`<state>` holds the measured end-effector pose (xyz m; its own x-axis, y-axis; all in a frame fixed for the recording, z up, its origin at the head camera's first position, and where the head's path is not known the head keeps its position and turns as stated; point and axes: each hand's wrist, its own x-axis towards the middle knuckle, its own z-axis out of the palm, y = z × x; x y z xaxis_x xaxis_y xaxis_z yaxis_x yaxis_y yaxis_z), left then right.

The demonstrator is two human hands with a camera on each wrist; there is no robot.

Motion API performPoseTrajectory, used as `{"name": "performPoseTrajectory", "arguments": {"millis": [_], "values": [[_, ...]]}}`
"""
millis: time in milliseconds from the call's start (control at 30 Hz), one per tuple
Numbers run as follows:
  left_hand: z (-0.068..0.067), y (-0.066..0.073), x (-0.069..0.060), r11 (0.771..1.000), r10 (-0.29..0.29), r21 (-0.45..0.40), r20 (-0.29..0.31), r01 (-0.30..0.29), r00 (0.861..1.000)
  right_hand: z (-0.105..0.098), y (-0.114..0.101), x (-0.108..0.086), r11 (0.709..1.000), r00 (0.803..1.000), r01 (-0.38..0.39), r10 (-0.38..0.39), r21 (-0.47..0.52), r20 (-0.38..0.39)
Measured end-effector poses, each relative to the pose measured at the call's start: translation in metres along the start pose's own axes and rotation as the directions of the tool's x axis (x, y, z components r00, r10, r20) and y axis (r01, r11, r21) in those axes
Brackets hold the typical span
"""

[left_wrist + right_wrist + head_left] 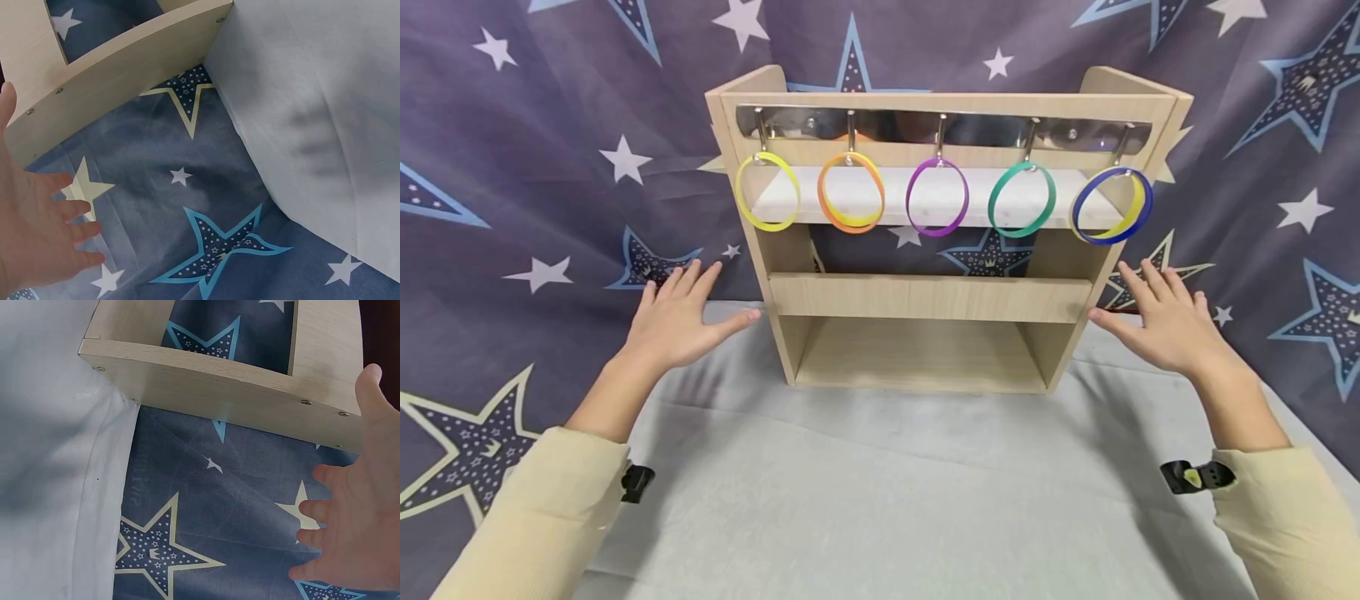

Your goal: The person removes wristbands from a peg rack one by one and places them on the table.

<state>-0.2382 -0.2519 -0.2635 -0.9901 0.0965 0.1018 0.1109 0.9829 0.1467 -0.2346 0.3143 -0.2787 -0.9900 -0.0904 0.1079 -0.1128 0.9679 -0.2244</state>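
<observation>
My left hand (673, 329) hovers just left of a small wooden shelf unit (932, 298), fingers spread and holding nothing. On the other side, my right hand (1168, 325) is likewise spread, its thumb near the unit's right side panel. From the metal hook rail (868, 125) on the unit's front hang thin rings: a yellow ring (769, 227), an orange ring with a yellow one (853, 227), a purple ring (937, 232), a green ring (1021, 232) and a blue ring with a yellow one (1101, 240). Both wrist views show straight fingers beside the side panels.
The unit stands on a grey cloth-covered surface (917, 492), close to the backdrop. A dark curtain with stars (535, 208) surrounds it behind and at both sides. The unit has a white upper shelf (895, 187) and an open lower compartment (917, 354).
</observation>
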Motion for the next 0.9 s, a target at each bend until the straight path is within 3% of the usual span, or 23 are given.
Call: {"name": "performPoseTrajectory", "arguments": {"millis": [333, 667, 800, 900], "values": [[0.000, 0.002, 0.001, 0.997, -0.003, -0.072, -0.030, 0.000, 1.000, 0.000, 0.000, -0.002, 1.000, 0.999, 0.009, -0.008, 0.024, -0.035], [0.005, 0.006, 0.001, 0.976, 0.015, -0.213, -0.113, -0.038, 0.994, 0.000, -0.002, -0.003, 0.991, 0.997, 0.047, -0.040, 0.122, -0.059], [0.005, 0.007, 0.003, 0.950, -0.003, -0.310, -0.104, -0.029, 0.995, -0.002, -0.006, -0.005, 0.981, 0.995, 0.063, -0.047, 0.183, -0.090], [0.005, 0.008, 0.006, 0.910, -0.018, -0.415, -0.070, -0.013, 0.997, -0.004, -0.010, -0.009, 0.976, 0.991, 0.060, -0.034, 0.209, -0.129]]}}
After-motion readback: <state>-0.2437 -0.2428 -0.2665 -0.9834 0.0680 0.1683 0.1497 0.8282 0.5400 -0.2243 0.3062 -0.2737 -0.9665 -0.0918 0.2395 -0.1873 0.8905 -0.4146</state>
